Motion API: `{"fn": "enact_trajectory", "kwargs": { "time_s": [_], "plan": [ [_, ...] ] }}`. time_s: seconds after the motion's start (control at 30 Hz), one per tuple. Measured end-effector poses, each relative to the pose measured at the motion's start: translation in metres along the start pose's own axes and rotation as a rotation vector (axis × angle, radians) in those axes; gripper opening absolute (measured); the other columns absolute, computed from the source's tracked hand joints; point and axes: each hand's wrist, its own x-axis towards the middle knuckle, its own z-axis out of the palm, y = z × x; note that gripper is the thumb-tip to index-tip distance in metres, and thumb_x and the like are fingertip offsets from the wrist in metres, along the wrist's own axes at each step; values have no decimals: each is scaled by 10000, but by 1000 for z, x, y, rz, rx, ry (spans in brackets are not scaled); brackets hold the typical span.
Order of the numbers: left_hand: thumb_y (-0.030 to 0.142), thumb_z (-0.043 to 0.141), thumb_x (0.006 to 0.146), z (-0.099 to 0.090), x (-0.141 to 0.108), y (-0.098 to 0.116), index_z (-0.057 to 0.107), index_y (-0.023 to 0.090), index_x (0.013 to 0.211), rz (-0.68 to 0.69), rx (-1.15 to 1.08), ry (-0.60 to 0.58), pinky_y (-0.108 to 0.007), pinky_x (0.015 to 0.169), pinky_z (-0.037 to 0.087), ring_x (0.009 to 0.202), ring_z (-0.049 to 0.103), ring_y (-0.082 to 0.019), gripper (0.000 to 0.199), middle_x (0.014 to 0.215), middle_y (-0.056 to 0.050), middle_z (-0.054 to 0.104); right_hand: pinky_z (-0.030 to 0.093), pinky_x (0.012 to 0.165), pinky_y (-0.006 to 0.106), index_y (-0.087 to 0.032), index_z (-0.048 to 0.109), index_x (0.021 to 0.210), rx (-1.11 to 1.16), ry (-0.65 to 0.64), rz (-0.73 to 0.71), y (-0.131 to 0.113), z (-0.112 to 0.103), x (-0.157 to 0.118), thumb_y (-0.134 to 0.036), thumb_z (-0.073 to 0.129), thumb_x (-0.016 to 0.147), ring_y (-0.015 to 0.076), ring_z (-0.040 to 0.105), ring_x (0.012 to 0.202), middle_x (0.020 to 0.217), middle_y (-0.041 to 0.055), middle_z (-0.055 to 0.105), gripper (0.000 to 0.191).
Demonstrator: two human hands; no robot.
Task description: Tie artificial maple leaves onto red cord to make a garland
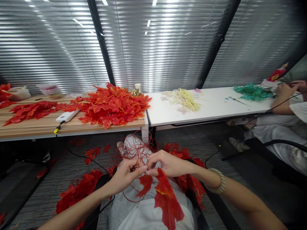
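Note:
Over my lap, my left hand (130, 172) and my right hand (165, 163) meet fingertip to fingertip, both closed in a pinch. Thin red cord (137, 150) lies in a loose tangle over my legs and runs up to my left fingers. Just under my right hand hangs a large red artificial maple leaf (168, 204), its upper end at those fingers. A smaller red leaf (145, 184) is below the fingertips, between the hands. The exact spot where cord and leaf meet is hidden by my fingers.
Ahead, a wood-grain table (134, 124) bears a heap of red leaves (115, 105) and a white power bank (67, 115). The white table (163, 115) holds pale yellow strips (188, 100) and green foliage (254, 92). Leaf piles (79, 191) flank me. A co-worker (285, 95) sits right.

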Motion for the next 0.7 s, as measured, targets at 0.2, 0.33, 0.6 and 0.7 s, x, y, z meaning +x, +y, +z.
{"fn": "enact_trajectory", "kwargs": {
  "time_s": [0.2, 0.33, 0.6, 0.7],
  "plan": [
    [443, 500, 804, 5, -8, -3, 541, 120, 622, -26, 24, -63, -196, 495, 253, 533, 325, -78, 373, 552, 38, 410, 394, 578, 180, -101, 627, 733, 22, -5, 35, 12, 19, -5, -264, 547, 803, 81, 501, 597, 661, 20, 585, 196],
    [464, 476, 810, -1, -11, -11, 460, 134, 582, -41, 89, -52, -208, 486, 215, 531, 270, -79, 401, 543, 50, 311, 364, 530, 169, -106, 631, 706, 24, -15, 61, 22, 34, -14, -289, 533, 813, 67, 471, 547, 622, 11, 573, 234],
    [472, 452, 816, -17, -8, -21, 381, 160, 601, -35, 41, 32, -199, 489, 238, 551, 274, -84, 385, 586, 47, 299, 407, 620, 190, -122, 659, 800, 49, 97, 66, 24, 38, -14, -348, 549, 811, 91, 533, 649, 756, 37, 621, 252],
    [471, 457, 812, -17, -8, -20, 396, 163, 611, -53, -14, 42, -194, 455, 219, 517, 267, -78, 373, 568, 52, 312, 427, 717, 222, -136, 655, 900, 14, 136, 39, 27, 38, -11, -353, 544, 818, 120, 570, 763, 855, 54, 633, 258]
  ]
}}
